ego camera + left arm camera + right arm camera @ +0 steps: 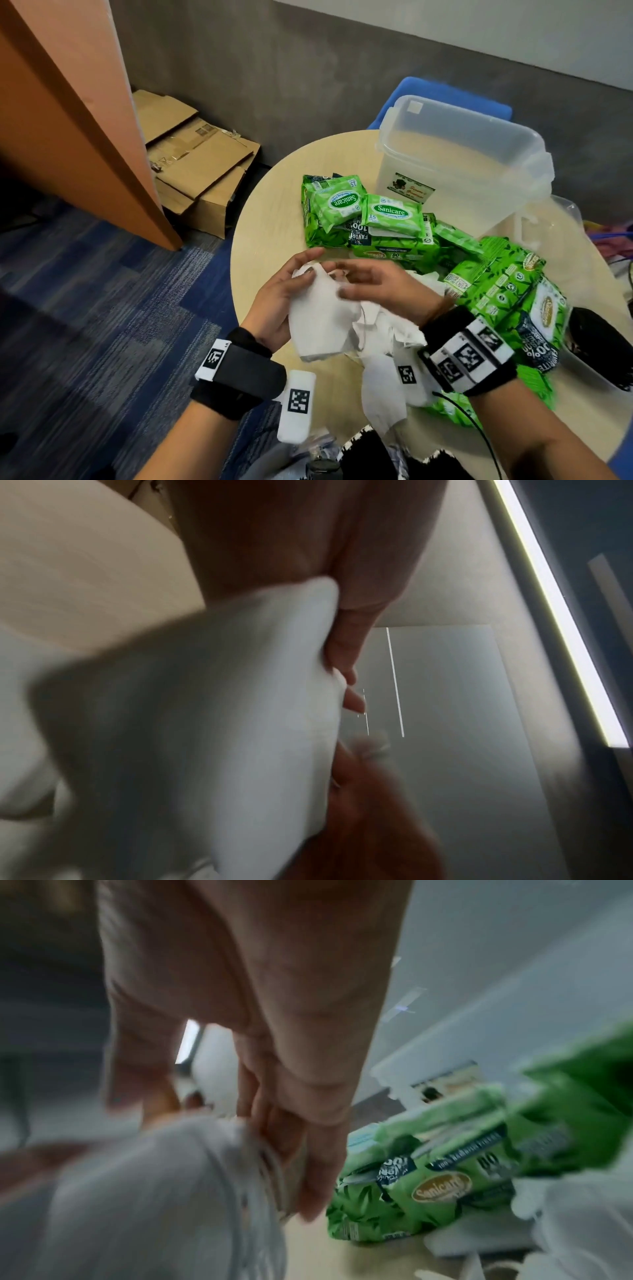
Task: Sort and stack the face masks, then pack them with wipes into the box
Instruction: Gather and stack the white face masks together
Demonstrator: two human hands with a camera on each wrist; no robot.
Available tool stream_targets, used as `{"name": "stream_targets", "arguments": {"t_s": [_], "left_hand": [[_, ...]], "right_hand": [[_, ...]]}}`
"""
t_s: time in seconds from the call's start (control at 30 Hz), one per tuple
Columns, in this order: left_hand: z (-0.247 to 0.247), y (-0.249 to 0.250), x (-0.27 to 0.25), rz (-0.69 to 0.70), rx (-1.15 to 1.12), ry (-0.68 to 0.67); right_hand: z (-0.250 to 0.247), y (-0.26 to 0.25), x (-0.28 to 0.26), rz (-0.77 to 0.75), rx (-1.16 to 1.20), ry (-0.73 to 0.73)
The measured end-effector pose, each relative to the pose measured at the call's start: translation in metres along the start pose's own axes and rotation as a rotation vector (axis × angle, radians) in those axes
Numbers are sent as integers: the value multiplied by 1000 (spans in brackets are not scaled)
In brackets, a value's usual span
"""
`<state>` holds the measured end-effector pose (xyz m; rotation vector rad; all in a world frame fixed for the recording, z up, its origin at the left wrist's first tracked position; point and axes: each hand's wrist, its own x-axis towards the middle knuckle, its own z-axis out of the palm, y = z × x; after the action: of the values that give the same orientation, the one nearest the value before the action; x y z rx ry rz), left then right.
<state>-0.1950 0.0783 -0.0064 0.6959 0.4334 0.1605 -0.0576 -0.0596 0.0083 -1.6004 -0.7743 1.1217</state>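
**Masks still getting sorted, nothing boxed yet**

Masks look feather-light and floppy, so my guess is you pinch them flat by an edge, not the loops. Left hand (281, 301) has fingers and thumb curled round a white face mask (322, 322), held up over the loose mask pile (387, 346). Right hand (383, 287) hovers over its top edge, fingers spread and relaxed, maybe brushing it, can't tell. Wipes packs (390, 214) lie just past the fingertips, clear box (459, 164) beyond them.

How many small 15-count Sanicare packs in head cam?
2. One small pack lies upside-down on the pile's far left; the other small pack sits beside it, nearer the clear box. More may be buried.
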Motion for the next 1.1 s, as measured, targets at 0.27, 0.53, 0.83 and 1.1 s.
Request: {"name": "stream_targets", "arguments": {"t_s": [0.27, 0.53, 0.83, 1.1], "left_hand": [[-8, 0, 2, -98, -257, 141], [-36, -9, -24, -299, 71, 179], [-83, -24, -65, -146, 366, 446], [-113, -28, -99, -5, 247, 641]], "right_hand": [[29, 18, 3, -25, 99, 71], [55, 39, 7, 86, 203, 255], [66, 56, 25, 412, -87, 78], [47, 69, 58, 237, -740, 247]]}}
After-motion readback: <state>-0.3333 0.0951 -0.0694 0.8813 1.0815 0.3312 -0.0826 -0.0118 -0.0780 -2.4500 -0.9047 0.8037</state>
